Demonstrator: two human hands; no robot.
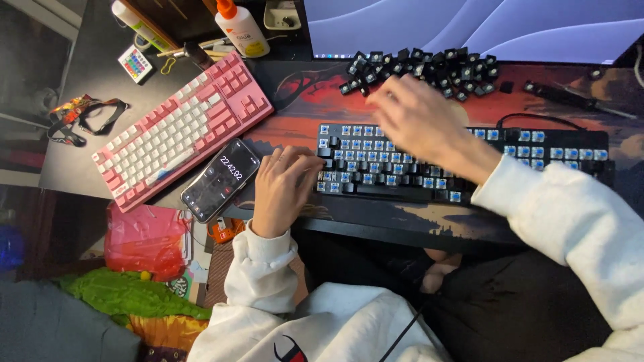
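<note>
A black keyboard [537,157] with most keycaps off shows rows of blue switches. It lies on a red and black desk mat [295,100]. My left hand [282,184] rests on the keyboard's left end, fingers bent over the switches. My right hand [419,117] is blurred, stretched over the keyboard's upper middle. Its fingertips are close to a pile of loose black keycaps [422,67] lying behind the keyboard. Whether it holds a keycap cannot be told.
A pink and white keyboard [181,131] lies angled at the left, with a phone [220,179] beside it showing a running timer. A glue bottle [241,27], a small remote [135,64], a black tool [577,97] and a monitor [469,27] stand behind.
</note>
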